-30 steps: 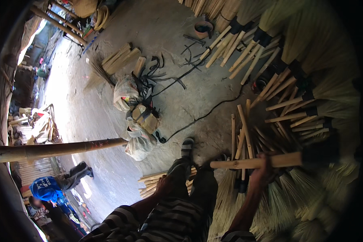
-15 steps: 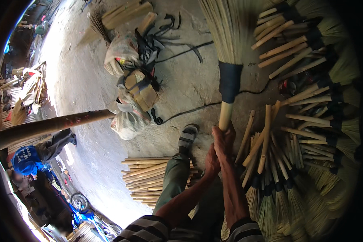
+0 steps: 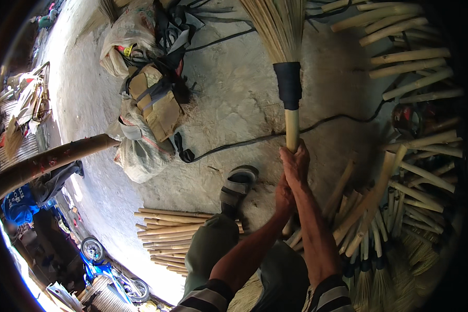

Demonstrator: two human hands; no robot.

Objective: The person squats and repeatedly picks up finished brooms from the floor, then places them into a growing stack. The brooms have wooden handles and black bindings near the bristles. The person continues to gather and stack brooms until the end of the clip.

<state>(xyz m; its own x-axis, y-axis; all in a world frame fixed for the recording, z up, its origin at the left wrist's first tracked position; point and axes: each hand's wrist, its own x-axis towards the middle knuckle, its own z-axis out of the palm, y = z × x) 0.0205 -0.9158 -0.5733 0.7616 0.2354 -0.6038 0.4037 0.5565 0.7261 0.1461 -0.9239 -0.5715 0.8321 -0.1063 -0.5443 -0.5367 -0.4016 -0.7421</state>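
Observation:
A broom (image 3: 292,125) with a pale stick handle points away from me, its straw head (image 3: 275,31) running out past the top edge of the view. Dark blue-black binding (image 3: 287,86) wraps the straw where it meets the handle. My right hand (image 3: 296,164) is closed round the lower part of the handle. Below it, my left hand (image 3: 284,198) is also closed, pressed against the right hand and wrist; its fingers are partly hidden, and the handle's end cannot be seen. Whether the straw touches the floor I cannot tell.
Finished brooms (image 3: 411,67) lie in piles on the right, handles inward. Bare sticks (image 3: 171,234) are stacked left of my sandalled foot (image 3: 237,187). Stuffed sacks (image 3: 140,151) and a black cord (image 3: 255,139) lie on the floor. Further left are a pole (image 3: 52,161), a person (image 3: 21,203) and a blue motorcycle (image 3: 109,275).
My view has shifted, with the sacks and stick pile now further left and the brooms larger. Both hands stay on the broom, whose handle stands more upright in view.

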